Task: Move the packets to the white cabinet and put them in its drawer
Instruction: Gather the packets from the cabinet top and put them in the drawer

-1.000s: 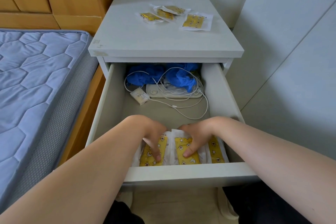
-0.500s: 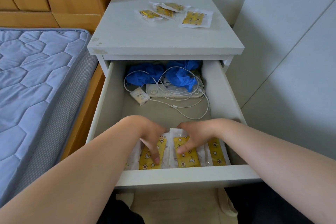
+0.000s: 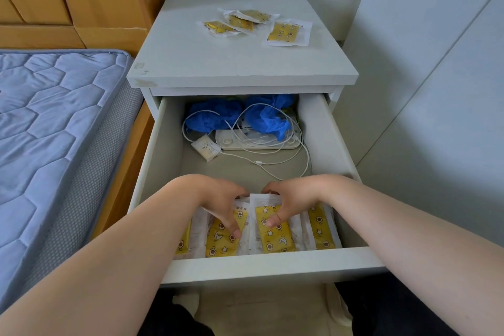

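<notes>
The white cabinet (image 3: 343, 82) has its drawer (image 3: 272, 264) pulled open. Along the drawer's front lies a row of yellow packets. The left grip (image 3: 218, 207) has its fingers laid down the face of the left packet (image 3: 221, 243), with the thumb at its top edge. The right grip (image 3: 289, 204) holds the right packet (image 3: 275, 237) the same way. One more packet (image 3: 321, 229) lies just beside it at the row's right end. At the back of the drawer are crumpled blue stuff (image 3: 210, 120), a white cable (image 3: 286, 163) and a flat white device (image 3: 259, 144). Four loose packets (image 3: 286, 33) lie on the surface (image 3: 231, 63) above. A blue mattress (image 3: 54, 117) is at the left.
</notes>
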`<state>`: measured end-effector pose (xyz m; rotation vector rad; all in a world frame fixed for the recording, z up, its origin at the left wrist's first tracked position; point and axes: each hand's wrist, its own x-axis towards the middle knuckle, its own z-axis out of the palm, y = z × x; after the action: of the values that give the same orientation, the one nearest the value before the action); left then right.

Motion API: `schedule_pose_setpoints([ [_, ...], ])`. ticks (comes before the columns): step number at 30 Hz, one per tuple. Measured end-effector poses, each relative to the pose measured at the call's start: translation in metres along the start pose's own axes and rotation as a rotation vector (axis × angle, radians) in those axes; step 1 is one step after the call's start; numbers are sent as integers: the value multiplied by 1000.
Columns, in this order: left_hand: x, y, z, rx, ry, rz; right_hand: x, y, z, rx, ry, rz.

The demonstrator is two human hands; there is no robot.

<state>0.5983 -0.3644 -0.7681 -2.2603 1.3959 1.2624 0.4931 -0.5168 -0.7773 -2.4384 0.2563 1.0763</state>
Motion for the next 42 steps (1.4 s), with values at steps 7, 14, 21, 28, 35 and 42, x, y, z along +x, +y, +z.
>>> schedule_pose_setpoints([
  [7, 0, -2, -2, 10, 124, 0, -5, 3, -2, 11, 119, -33],
  [14, -21, 12, -11, -153, 426, -13, -36, -2, -9, 154, 444, -75],
  [21, -54, 34, -48, -233, 621, -39, -75, -7, -49, 83, 600, -55],
  [28, -76, 36, -118, -341, 952, -33, -90, -11, -116, 97, 786, -104],
  [35, -46, 6, -164, -409, 1088, -78, -79, -7, -166, 76, 959, -95],
  [42, -2, -29, -179, -330, 1061, -312, -29, 9, -194, 160, 977, 67],
])
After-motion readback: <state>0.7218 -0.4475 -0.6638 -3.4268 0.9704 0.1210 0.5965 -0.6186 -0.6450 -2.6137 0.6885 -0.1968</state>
